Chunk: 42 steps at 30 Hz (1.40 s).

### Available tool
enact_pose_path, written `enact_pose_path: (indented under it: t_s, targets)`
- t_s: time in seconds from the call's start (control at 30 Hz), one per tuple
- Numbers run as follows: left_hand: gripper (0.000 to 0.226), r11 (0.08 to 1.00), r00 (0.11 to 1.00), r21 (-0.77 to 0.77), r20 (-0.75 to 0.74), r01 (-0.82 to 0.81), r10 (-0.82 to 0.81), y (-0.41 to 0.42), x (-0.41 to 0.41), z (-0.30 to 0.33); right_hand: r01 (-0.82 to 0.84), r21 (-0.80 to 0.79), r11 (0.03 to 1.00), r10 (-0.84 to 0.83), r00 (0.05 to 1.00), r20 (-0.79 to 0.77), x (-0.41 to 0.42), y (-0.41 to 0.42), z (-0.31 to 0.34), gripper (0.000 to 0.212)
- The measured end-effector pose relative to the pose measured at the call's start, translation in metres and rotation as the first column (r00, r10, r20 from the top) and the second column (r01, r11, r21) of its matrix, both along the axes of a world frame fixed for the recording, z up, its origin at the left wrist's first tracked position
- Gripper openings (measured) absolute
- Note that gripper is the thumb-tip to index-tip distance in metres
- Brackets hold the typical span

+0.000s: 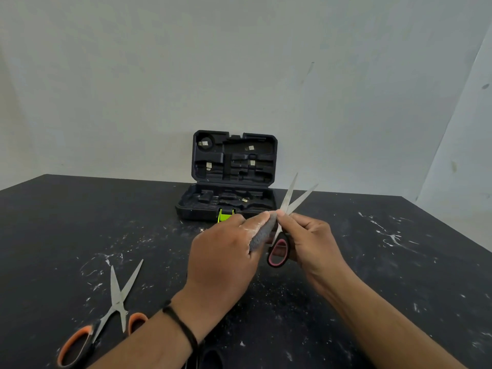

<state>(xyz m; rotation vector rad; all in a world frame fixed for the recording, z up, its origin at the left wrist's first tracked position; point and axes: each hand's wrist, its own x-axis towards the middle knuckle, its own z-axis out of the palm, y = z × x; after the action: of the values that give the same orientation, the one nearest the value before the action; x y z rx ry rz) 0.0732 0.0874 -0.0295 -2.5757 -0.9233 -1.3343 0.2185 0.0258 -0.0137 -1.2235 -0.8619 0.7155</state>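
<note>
Pink-handled scissors: one pair, held off the table in the right hand. The fingers curl round the black-and-pink handle, and one shows through the nearer loop. A fingertip lies at the base of the blades, close to the pivot. Both blades stand spread in a narrow V, running up and away from the fingertips with their points toward the wall.

Grey abrasive block: one piece, gripped in the left hand, thumb on the upper side and fingers folded round the underside. Its far end meets the right fingertips at the base of the blades. Whether it touches the steel itself cannot be told. White dust marks the thumb side of this hand.

Black wristband: on the left wrist.

Orange-handled scissors: one pair, lying flat on the table, well apart from the left fingers, nearer the person and off to the left, blades open.

Tool case: dark moulded plastic with a green latch, lid upright. It stands just beyond both sets of fingertips, against the wall.

Table: black top, scattered with white specks and scratches on either side of the hands.
</note>
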Motion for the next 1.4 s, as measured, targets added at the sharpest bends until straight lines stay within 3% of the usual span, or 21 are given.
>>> enact_pose_path:
  t_s: [0.2,0.37,0.53,0.6,0.7,0.83,1.0,1.27,1.4]
  targets:
    - [0.041,0.988,0.983,0.013,-0.098,-0.156,0.156,-0.001,0.0,-0.002,-0.002,-0.012,1.0,0.003,1.0,0.026,0.002,-0.002,0.0,0.021]
    - [0.04,0.965,0.97,-0.099,-0.047,-0.241,0.237,0.005,-0.012,0.005,0.042,0.007,0.999,-0.042,0.998,0.038,0.011,-0.005,0.011,0.018]
    - [0.037,0.986,0.989,-0.083,0.033,-0.141,0.145,0.008,-0.01,0.005,0.059,-0.001,0.998,-0.059,0.998,0.005,0.013,-0.004,0.008,0.017]
    - [0.037,0.993,0.994,-0.058,-0.011,-0.105,0.104,0.004,-0.005,0.002,0.04,-0.019,0.999,-0.04,0.999,-0.018,0.009,-0.002,0.003,0.017]
    - [0.04,0.991,0.993,-0.079,-0.049,-0.112,0.109,0.005,-0.003,-0.001,0.049,-0.038,0.998,-0.051,0.997,-0.06,0.01,-0.001,0.004,0.018]
    - [0.032,0.979,0.984,-0.105,0.004,-0.177,0.178,0.009,-0.01,-0.001,0.104,-0.027,0.994,-0.106,0.988,-0.112,0.025,-0.004,0.009,0.019]
    - [0.038,0.985,0.992,-0.127,0.043,-0.115,0.122,0.007,-0.009,0.001,0.066,-0.054,0.996,-0.07,0.995,-0.073,0.018,-0.001,0.002,0.019]
    - [0.044,0.987,0.98,-0.148,-0.198,-0.055,0.025,0.005,-0.004,-0.003,0.111,-0.083,0.99,-0.118,0.989,-0.087,0.023,0.0,-0.002,0.019]
    - [0.034,0.983,0.987,-0.161,-0.143,-0.091,0.068,-0.001,-0.003,0.0,0.153,-0.081,0.985,-0.161,0.982,-0.097,0.029,-0.001,-0.002,0.019]
